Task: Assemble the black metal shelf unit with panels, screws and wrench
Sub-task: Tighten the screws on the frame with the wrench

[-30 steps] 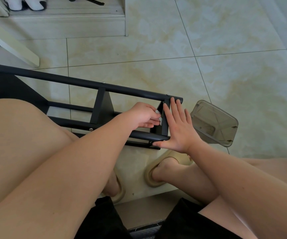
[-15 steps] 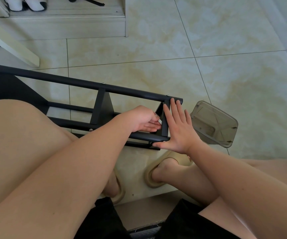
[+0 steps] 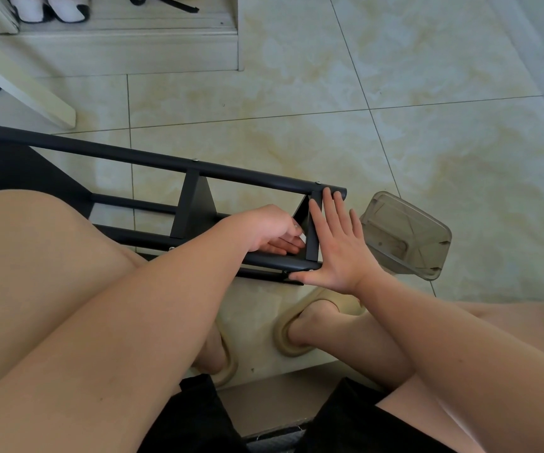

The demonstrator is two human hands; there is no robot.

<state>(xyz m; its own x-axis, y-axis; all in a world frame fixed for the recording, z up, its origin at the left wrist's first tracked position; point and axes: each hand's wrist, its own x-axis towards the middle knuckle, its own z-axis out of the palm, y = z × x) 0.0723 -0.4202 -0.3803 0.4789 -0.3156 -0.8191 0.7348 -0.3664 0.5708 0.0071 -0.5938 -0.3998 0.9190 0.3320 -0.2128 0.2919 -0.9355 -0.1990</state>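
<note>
The black metal shelf unit (image 3: 166, 162) lies on its side on the tiled floor, across my knees. Silver screw heads (image 3: 318, 182) show on its top rail. My right hand (image 3: 339, 250) is pressed flat against the outside of the end panel (image 3: 313, 238), fingers spread upward and thumb on the lower rail's end. My left hand (image 3: 264, 227) reaches inside the frame, fingers curled against the inner face of that same panel. Whatever its fingertips hold is hidden. No wrench is visible.
A tinted clear plastic container (image 3: 404, 237) lies on the floor just right of the shelf's end. My feet in beige slippers (image 3: 297, 325) rest below the frame. A white furniture leg (image 3: 25, 89) and a low step (image 3: 117, 50) with shoes stand at the far left.
My left hand's fingers have shifted slightly lower inside the frame by the end panel. My right hand and the shelf have stayed put.
</note>
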